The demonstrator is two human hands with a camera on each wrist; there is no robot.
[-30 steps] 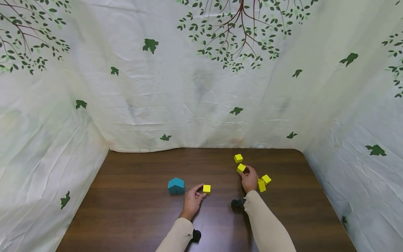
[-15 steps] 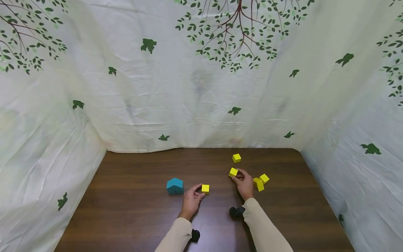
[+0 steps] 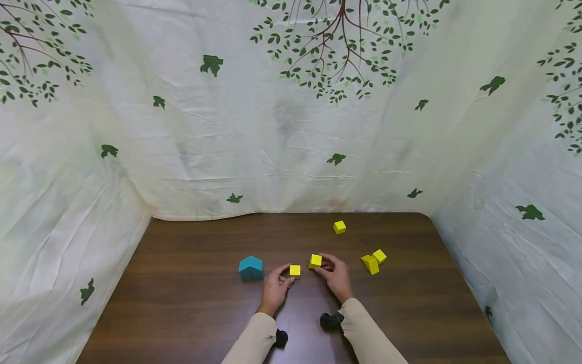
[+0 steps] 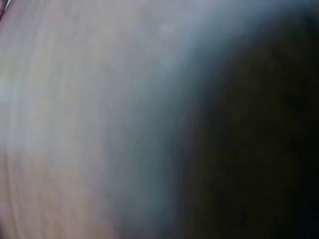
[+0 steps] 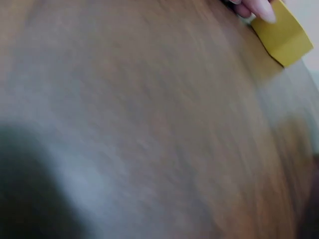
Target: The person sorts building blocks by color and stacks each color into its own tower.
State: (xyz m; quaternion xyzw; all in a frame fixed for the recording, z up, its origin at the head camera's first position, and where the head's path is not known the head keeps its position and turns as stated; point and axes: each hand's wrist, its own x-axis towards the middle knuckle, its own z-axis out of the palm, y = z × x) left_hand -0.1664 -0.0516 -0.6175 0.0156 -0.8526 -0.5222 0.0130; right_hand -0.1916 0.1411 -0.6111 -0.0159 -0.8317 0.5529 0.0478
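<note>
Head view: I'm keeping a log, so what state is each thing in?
Left hand, pinching left cube.
Right hand, pinching right cube.
Left cube, held.
Right cube, held, apart from left cube.
Far cube, unheld, alone on table.
Two yellow blocks, unheld, close together.
Blue block, unheld, on table.
Cloth, hanging, creased.

White leaf-print cloth (image 3: pixel 273 146), brown table (image 3: pixel 191 313)

A narrow gap is separating the yellow cube (image 3: pixel 316 261) in your right hand (image 3: pixel 335 277) from the left cube (image 3: pixel 295 272) in your left hand (image 3: pixel 274 290), which the blue block (image 3: pixel 251 268) is hemming in. Two touching yellow blocks (image 3: pixel 370 264) are obstructing your rightward path, a lone cube (image 3: pixel 339 227) is standing farther back, and bare table (image 3: pixel 191 283) is giving you room past the blue block.
</note>
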